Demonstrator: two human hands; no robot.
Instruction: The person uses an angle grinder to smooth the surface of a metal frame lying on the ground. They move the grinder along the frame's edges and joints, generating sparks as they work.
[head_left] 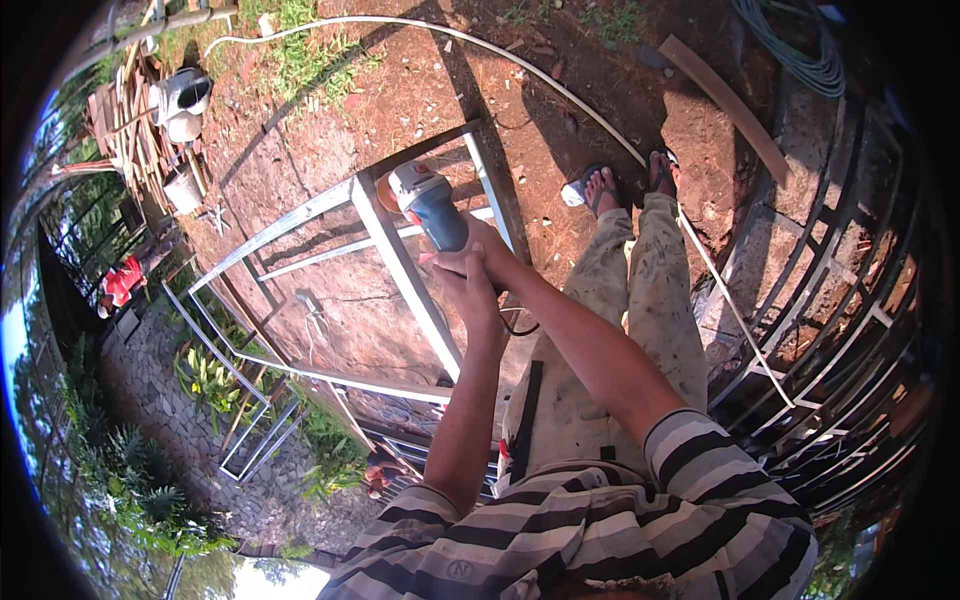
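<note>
Both my hands are closed around the rear body of an angle grinder (pixel 438 210), blue with a grey head. My right hand (pixel 490 248) wraps the handle end, and my left hand (pixel 468 288) grips just below, partly overlapping it. At the grinder's head a tan disc (pixel 385 193) shows beside the upper corner of a silvery metal frame (pixel 405 265); whether they touch I cannot tell. A dark cord (pixel 520 328) hangs under my right wrist. The frame of welded bars stands over bare soil.
A pale hose (pixel 500 50) curves across the ground past my sandalled feet. Dark metal bars (pixel 830 270) crowd the right side, below a coiled green hose (pixel 800 60). Scrap wood (pixel 125 130) and a bucket (pixel 183 190) lie far left. A second thin frame (pixel 250 470) stands over stone paving.
</note>
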